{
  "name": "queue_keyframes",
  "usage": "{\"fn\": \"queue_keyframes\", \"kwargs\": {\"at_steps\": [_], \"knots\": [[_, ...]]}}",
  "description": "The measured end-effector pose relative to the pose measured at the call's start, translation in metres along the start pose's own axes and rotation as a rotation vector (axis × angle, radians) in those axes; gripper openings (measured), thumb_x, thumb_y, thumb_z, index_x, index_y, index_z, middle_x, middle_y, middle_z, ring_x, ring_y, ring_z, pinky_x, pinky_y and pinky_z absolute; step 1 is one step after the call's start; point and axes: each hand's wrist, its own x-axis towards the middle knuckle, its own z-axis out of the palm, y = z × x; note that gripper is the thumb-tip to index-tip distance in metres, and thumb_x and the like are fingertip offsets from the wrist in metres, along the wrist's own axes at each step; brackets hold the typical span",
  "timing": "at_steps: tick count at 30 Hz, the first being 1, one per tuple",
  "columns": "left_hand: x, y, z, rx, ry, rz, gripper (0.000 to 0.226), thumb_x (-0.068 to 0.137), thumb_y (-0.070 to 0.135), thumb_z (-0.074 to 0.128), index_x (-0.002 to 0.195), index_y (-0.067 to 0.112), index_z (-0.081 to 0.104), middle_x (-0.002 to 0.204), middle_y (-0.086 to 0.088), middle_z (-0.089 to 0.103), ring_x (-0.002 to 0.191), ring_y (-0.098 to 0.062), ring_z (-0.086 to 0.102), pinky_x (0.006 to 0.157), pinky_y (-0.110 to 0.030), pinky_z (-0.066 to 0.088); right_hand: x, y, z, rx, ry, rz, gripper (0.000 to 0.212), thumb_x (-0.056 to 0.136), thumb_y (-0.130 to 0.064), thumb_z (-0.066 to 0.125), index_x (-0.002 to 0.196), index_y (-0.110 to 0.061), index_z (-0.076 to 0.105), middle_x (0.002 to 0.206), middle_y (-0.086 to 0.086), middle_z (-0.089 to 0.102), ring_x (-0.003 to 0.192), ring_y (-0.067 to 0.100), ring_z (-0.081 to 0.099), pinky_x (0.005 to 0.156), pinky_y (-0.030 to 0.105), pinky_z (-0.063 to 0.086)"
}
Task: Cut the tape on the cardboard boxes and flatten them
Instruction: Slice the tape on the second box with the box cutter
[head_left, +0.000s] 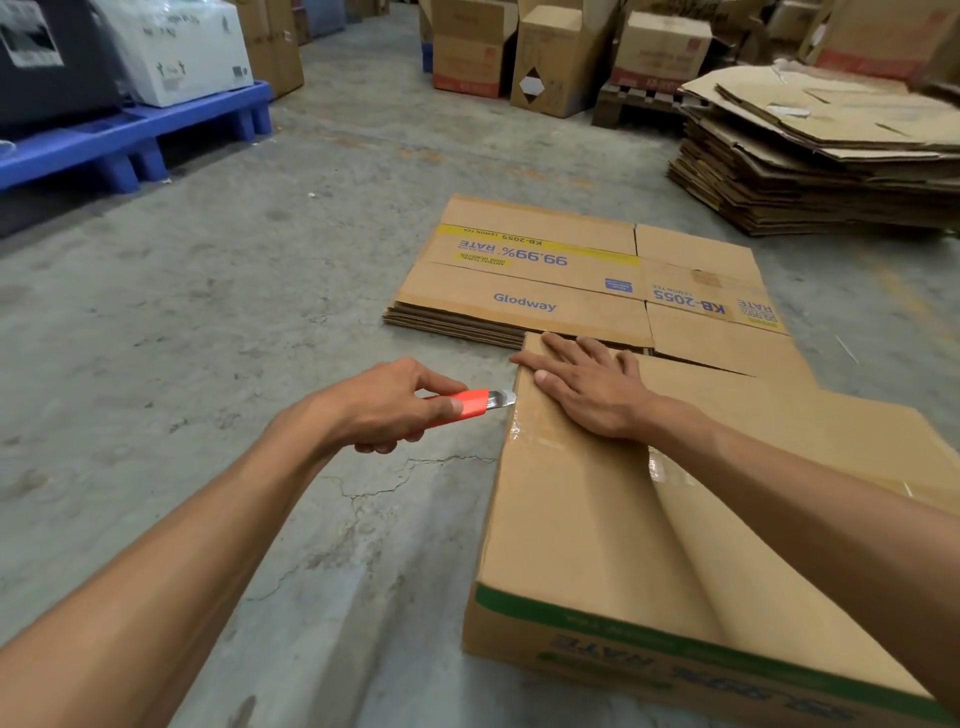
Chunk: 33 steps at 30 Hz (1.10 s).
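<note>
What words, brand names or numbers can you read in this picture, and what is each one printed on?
"Glodway": front flap of the flattened box on the floor.
"99.99% RATE": same box, upside down, on its yellow-striped panel.
"KB-2055" and "LEMON TEA": same box, upside down, on two panels.
"RATE": near side of the green-striped box under the right hand, upside down; other print there is blurred.
Print on the standing boxes at the back: too blurred.

Cracked grey concrete floor. On it: cardboard box lower right, low stack of flattened boxes printed "Glodway" centre, taller flattened cardboard pile upper right, blue plastic pallet upper left, upright cartons top centre.
</note>
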Motion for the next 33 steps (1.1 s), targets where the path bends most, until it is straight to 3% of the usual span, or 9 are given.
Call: {"fn": "queue_keyframes", "kwargs": {"at_steps": [5, 15, 33], "knots": [[-0.001, -0.003, 0.004, 0.01, -0.006, 0.015, 0.04, 0.099, 0.042, 0.051, 0.138, 0.04, 0.053, 0.07, -0.004, 0.049, 0.04, -0.009, 0.04, 0.037, -0.021, 0.032, 0.011, 0.003, -0.006, -0.028, -0.058, 0.027, 0.046, 0.103, -0.057, 0.009, 0.148, -0.063, 0.003, 0.166, -0.017, -0.002, 0.153, 0.022, 0.002, 0.116, 0.059, 0.001], [-0.005, -0.016, 0.016, -0.059, -0.007, 0.048, 0.042, 0.099, 0.042, 0.05, 0.141, 0.039, 0.05, 0.068, -0.004, 0.043, 0.039, -0.008, 0.034, 0.039, -0.024, 0.031, 0.009, -0.001, 0.002, -0.052, 0.036, 0.054, 0.045, 0.103, -0.056, 0.008, 0.147, -0.064, 0.013, 0.166, -0.013, 0.007, 0.15, 0.024, 0.009, 0.112, 0.057, 0.005], [-0.02, -0.035, 0.03, -0.209, -0.09, 0.093, 0.042, 0.098, 0.047, 0.05, 0.139, 0.045, 0.05, 0.054, 0.007, 0.037, 0.042, -0.012, 0.028, 0.039, -0.026, 0.027, 0.011, 0.0, 0.008, -0.07, 0.11, 0.036, 0.046, 0.104, -0.053, 0.009, 0.148, -0.06, 0.015, 0.163, -0.013, 0.015, 0.146, 0.025, 0.015, 0.11, 0.055, 0.009]]}}
